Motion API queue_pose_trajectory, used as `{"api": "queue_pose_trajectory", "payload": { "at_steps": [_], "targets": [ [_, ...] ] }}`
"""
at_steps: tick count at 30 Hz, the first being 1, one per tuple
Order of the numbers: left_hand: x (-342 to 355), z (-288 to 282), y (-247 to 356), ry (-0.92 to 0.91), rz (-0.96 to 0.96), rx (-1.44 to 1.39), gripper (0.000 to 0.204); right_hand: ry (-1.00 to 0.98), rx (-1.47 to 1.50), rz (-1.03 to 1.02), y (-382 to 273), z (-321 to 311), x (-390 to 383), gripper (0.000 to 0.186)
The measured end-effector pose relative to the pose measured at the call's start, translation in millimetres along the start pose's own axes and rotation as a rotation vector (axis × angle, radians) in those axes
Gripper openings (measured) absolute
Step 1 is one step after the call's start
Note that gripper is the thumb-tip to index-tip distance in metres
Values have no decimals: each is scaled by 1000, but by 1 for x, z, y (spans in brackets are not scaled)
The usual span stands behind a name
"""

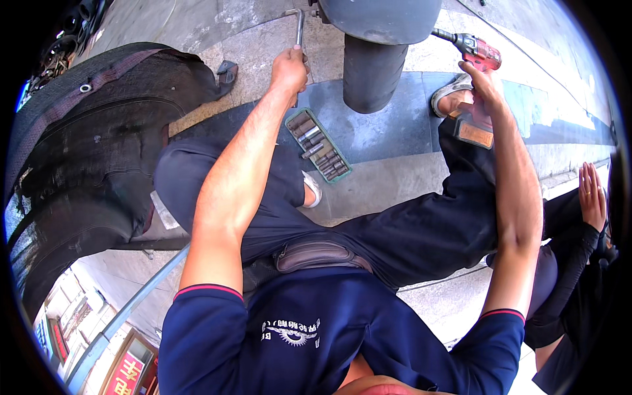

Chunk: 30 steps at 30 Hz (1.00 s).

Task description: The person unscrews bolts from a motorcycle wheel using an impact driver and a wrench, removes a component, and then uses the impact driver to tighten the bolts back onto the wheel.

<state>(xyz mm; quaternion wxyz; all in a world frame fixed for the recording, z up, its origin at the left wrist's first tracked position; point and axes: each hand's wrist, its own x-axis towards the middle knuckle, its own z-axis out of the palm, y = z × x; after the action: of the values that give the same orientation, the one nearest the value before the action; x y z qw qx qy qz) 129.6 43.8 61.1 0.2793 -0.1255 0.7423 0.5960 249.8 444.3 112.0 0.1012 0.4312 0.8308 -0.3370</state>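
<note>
- A green tray [339, 176] is set on the floor [385, 178] between the legs; it is filled with metal sockets [307, 133], thicker ones toward the far end and slimmer ones lined up at the near end, with one laid askew across the middle.
- A brown waist pouch [322, 257] is worn at the front of the body; its contents are hidden.
- A bent wrench [300, 27] is gripped by the left hand [289, 71], fingers closed around the shaft; its angled head is held just beside the dark bodywork [378, 20].
- A red power tool [479, 52] is gripped by the right hand [486, 89] at the handle; its nose is pointed at the other side of the bodywork, but whether contact is made cannot be told.
- A black tyre [372, 76] is seen below the bodywork, between the two hands and apart from the tray.
- Room is left between the tray and the right leg, where pale floor is seen.
- The left side is bounded by a large black cover [85, 131].
- At the right edge, a co-worker's hand [592, 197] is seen, well apart from the tools.
</note>
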Motion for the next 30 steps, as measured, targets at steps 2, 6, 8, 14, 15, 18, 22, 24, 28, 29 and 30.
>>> {"api": "queue_pose_trajectory", "payload": {
  "at_steps": [2,6,8,14,15,18,22,24,28,29,30],
  "targets": [
    [-3,1,0,-17,36,21,38,-23,74,27,6,2,-1,47],
    [-2,1,3,-42,51,42,37,10,75,33,14,5,0,42],
    [2,-3,0,-44,23,35,40,27,-1,44,9,6,-5,48],
    [-4,3,14,-63,20,23,38,32,-45,39,7,5,-7,52],
    [-6,6,17,-79,23,13,37,40,-40,49,9,5,-6,52],
    [-7,16,12,-16,89,40,37,34,-36,40,12,3,1,54],
    [-6,8,14,33,-18,-149,39,6,13,-6,12,4,-1,50],
    [7,-3,9,148,-12,-154,40,-1,31,-10,8,5,-1,51],
    [9,5,1,-51,-24,38,38,-23,-16,31,15,1,5,57],
    [2,15,0,-173,-46,121,37,-21,-28,44,16,0,5,57],
    [-7,21,-4,-234,55,208,37,-9,1,23,18,-2,4,54]
  ]
}}
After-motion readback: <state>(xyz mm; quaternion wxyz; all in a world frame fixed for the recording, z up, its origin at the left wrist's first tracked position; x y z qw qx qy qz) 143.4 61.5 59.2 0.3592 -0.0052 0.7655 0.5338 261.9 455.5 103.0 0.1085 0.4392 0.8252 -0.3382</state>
